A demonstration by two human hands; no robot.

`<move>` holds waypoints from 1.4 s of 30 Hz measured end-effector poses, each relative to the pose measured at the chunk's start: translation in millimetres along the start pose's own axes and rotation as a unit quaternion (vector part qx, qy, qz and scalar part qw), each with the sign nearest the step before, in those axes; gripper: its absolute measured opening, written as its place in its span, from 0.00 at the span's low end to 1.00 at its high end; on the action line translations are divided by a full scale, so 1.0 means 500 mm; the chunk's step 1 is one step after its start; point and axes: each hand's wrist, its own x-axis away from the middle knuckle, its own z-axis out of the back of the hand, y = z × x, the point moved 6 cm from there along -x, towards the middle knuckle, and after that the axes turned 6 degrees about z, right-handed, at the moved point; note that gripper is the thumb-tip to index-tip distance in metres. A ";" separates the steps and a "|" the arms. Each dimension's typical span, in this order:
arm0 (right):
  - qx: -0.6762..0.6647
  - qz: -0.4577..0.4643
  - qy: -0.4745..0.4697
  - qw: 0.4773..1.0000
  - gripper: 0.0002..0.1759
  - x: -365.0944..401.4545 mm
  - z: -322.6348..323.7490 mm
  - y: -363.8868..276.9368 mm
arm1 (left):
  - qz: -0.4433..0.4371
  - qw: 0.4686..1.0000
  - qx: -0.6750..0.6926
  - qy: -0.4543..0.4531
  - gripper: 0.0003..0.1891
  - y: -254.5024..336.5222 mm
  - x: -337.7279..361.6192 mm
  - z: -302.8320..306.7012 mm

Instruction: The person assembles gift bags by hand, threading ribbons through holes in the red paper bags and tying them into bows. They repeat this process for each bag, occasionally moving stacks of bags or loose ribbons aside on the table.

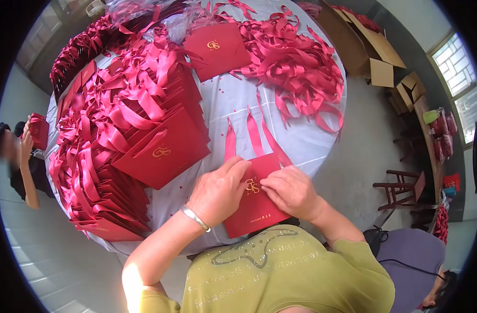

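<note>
A red paper gift bag (pixel 257 214) with a gold logo lies at the table's near edge, against my body. My left hand (pixel 220 190) is closed on the bag's upper left part, its fingers curled near the edge. On the opposite side my right hand (pixel 295 192) pinches the upper right part, fingertips beside the logo. Whether a ribbon end is between the fingers is hidden. Just beyond the bag lie several loose pink ribbon strips (pixel 254 133), reaching toward its top edge.
Stacked red bags with ribbon handles (pixel 163 148) fill the table's left side. A ribbon heap (pixel 296 57) lies at the far right, beside another red bag (pixel 217 52). Cardboard boxes (pixel 382 72) and a wooden stool (pixel 403 188) stand right. People sit at left and right.
</note>
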 end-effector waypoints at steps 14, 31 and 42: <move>-0.095 -0.080 0.097 0.988 0.15 0.002 0.013 0.011 | 0.268 0.897 0.257 -0.240 0.08 -0.070 -0.072 -0.054; 0.044 -0.104 -0.001 0.994 0.09 -0.048 0.000 0.030 | 0.274 0.901 0.283 -0.182 0.08 -0.072 -0.057 -0.060; 0.138 -0.168 -0.199 0.956 0.06 -0.095 -0.028 0.021 | 0.120 0.973 0.182 -0.074 0.07 -0.066 -0.057 -0.059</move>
